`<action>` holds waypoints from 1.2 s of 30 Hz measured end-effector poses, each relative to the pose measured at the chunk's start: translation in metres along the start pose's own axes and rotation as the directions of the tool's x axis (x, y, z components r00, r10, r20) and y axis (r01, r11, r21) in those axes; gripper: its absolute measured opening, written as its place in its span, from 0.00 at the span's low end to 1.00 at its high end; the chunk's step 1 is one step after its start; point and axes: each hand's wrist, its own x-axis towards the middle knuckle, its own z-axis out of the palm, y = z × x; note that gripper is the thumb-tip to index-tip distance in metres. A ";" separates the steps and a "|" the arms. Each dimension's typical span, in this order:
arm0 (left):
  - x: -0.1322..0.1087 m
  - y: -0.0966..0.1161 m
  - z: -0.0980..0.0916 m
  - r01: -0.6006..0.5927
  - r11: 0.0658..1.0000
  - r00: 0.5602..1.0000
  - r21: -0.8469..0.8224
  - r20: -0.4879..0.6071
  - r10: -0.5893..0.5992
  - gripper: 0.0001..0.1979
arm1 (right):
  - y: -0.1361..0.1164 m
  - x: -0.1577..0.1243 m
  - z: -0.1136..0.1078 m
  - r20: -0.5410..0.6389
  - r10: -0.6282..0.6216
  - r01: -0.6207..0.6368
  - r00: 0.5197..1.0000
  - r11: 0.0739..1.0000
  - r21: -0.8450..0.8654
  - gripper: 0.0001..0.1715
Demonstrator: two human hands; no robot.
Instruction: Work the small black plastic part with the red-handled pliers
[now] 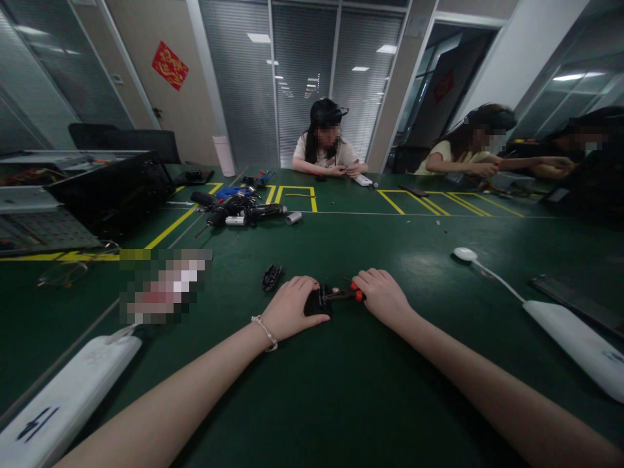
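Near the middle of the green table, my left hand (292, 303) grips a small black part (316, 303), thumb at its near side and fingers over its far side. My right hand (383, 294) is closed around the red handles of a pair of pliers (344, 294). The jaws point left and meet the right edge of the black part; whether they pinch something there is too small to tell. Left of my left hand lies another small black piece (272, 277) with a rough, open shape.
Beyond my hands sits a heap of black tools (234, 208). A computer case (107, 195) and eyeglasses (63, 273) are at left. White devices with cables lie at left (73, 396) and right (575, 344). Several people sit across the table (341, 240).
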 end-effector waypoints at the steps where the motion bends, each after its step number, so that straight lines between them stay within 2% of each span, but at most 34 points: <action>1: 0.000 0.000 0.000 -0.002 1.000 1.000 -0.003 -0.001 0.002 0.24 | 0.000 0.000 0.001 -0.004 -0.001 0.001 1.000 1.000 -0.003 0.16; 25: 0.001 0.000 0.001 0.008 1.000 1.000 -0.023 -0.006 -0.008 0.25 | 0.002 0.000 0.004 -0.018 -0.028 0.028 0.999 1.000 0.003 0.16; 36: 0.000 -0.001 -0.001 0.005 1.000 1.000 -0.013 -0.001 -0.005 0.25 | -0.001 0.000 0.000 -0.001 -0.003 0.003 1.000 1.000 0.003 0.16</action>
